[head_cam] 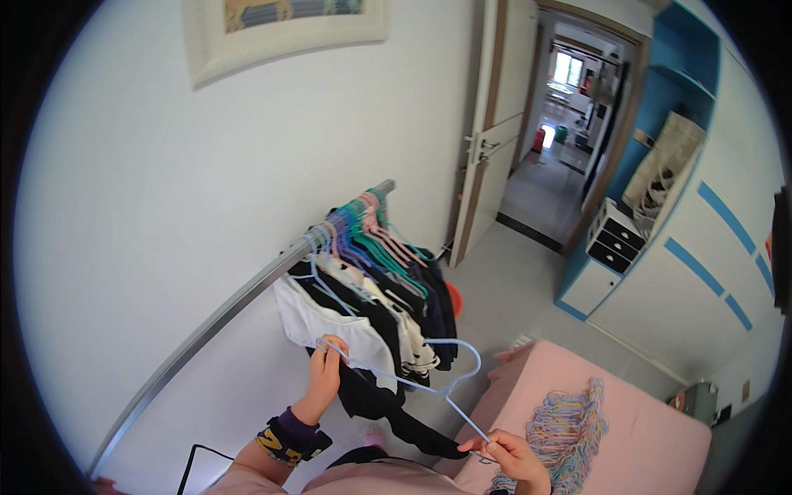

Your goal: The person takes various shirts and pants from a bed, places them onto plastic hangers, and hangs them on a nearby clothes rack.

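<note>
My left hand (pixel 328 365) grips one end of a light blue clothes hanger (pixel 402 382). At the hanger's other end, my right hand (pixel 504 455) holds it, with its hook pointing away from me. A black garment (pixel 396 414) hangs stretched below the hanger, between my two hands, its right end at my right fingertips. Just beyond my left hand, white clothing (pixel 334 322) hangs on a blue hanger from a metal rail (pixel 247 306). Farther along the rail, dark and patterned clothes are crowded on pink, green, purple and blue hangers.
At the right, a bed with a pink cover (pixel 649 427) bears a pile of pastel hangers (pixel 566 433). Beyond are an open door (pixel 495 124), a small drawer unit (pixel 615 238) and a white and blue wardrobe (pixel 693 297). Behind the clothes, a red container (pixel 455 300) stands on the floor.
</note>
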### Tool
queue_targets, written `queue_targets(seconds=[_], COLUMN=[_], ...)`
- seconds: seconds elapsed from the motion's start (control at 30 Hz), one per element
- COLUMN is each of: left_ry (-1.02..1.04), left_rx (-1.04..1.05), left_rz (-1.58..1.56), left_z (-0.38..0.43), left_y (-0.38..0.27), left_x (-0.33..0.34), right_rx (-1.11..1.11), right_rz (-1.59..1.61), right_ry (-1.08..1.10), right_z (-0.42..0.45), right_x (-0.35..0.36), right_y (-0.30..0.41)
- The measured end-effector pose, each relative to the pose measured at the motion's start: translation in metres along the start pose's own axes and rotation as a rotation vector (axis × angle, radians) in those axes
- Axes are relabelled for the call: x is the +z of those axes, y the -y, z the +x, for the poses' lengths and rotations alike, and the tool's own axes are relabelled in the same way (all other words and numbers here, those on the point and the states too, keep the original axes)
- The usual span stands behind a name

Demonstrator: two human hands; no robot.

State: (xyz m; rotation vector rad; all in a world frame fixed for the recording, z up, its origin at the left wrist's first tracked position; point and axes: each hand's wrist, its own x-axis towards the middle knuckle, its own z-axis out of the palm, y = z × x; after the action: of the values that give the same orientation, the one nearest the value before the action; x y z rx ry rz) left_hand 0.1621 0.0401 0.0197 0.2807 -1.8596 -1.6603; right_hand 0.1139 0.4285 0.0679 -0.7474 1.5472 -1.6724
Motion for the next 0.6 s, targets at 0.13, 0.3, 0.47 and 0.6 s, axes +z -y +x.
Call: queue_targets(seconds=[0.13,0.3,0.47,0.6], left_ry=[-0.126,-0.239,-0.384,-0.438], left_rx=[0.021,0.0,-0.046,-0.055], left_rz=[0.03,0.078,0.205,0.371], left_z=[0.004,0.013,0.029,0.042], left_y=[0.016,0.057,0.1,0.117], left_x=[-0.032,-0.071,-0.106,-0.126], right_rx=[0.003,0.034,0.046,0.077], right_rz=[-0.028,-0.108,-0.188,-0.178], right_ry=[0.077,0.151,0.152,0.12], right_z=[0.049,0.112,0.172,0.212], right_x=[0.014,0.036,0.054,0.071], right_y=[0.003,-0.007,-0.018,-0.024])
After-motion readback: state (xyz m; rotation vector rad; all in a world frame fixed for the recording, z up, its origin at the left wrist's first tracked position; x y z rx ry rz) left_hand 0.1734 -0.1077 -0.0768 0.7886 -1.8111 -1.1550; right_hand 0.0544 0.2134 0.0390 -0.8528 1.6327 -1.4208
